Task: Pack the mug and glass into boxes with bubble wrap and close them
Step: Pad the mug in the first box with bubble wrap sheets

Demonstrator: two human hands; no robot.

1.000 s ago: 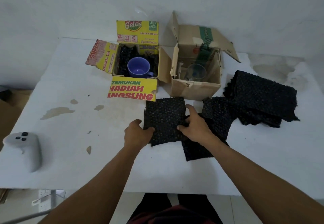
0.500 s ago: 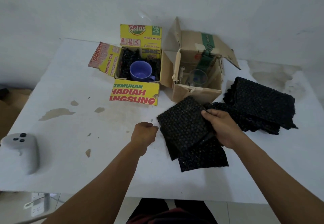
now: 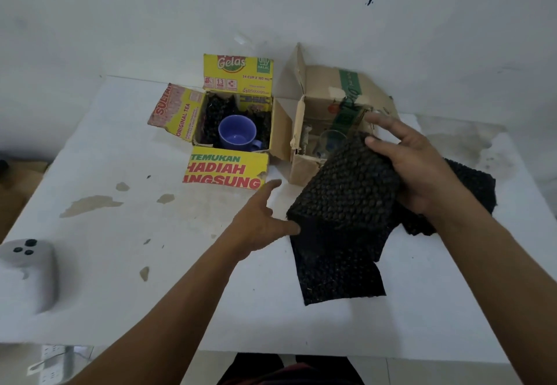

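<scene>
A blue mug [image 3: 237, 132] sits in the open yellow box [image 3: 226, 170], ringed by black bubble wrap. A clear glass [image 3: 330, 140] stands in the open brown cardboard box [image 3: 303, 170] to its right. My right hand [image 3: 413, 167] grips a black bubble wrap sheet [image 3: 346, 192] and holds it lifted in front of the brown box, partly hiding the glass. My left hand [image 3: 259, 222] is spread open, its fingertips at the sheet's lower left corner.
Another black bubble wrap sheet [image 3: 337, 273] lies flat on the white table [image 3: 120, 264] under the lifted one, and a stack of more [image 3: 476, 182] lies at the right. A grey controller [image 3: 28, 273] rests near the left front edge. A wall stands behind the boxes.
My right hand has lifted the bubble wrap sheet up and toward the brown box. My left hand let go of it, then opened and reached to its lower corner.
</scene>
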